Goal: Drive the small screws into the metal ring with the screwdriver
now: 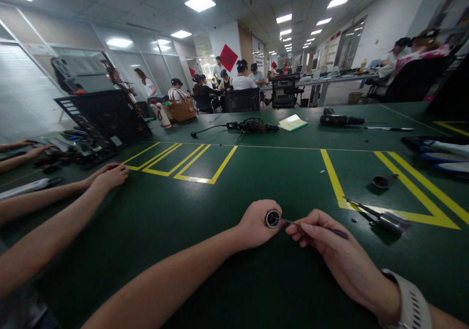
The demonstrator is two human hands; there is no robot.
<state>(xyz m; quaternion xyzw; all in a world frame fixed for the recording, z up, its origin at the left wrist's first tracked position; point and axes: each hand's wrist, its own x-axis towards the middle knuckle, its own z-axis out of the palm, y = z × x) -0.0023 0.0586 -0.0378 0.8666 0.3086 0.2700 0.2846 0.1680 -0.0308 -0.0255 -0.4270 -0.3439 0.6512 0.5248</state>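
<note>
My left hand [258, 224] is wrapped round a dark cylindrical part with a round, metal-rimmed opening [272, 218] facing me. Between the thumb and fingers of my right hand [322, 234] is a thin tool with a slim metal shaft and a dark handle [339, 233]. Its tip reaches the opening; how deep it goes I cannot tell. To the right lies a silver cylinder [394, 222] with a dark rod sticking out, beside a small nut-like piece [353, 219]. Farther back sits a dark cup-shaped part [381, 181]. The rest of the held part is hidden by my fingers.
Yellow tape outlines [198, 179] mark the green table [264, 173]. At the back lie a dark cabled device [252, 125], a notepad [293, 123], a power drill [340, 119] and a pen [389, 129]. A co-worker's hands [110, 175] rest at the left.
</note>
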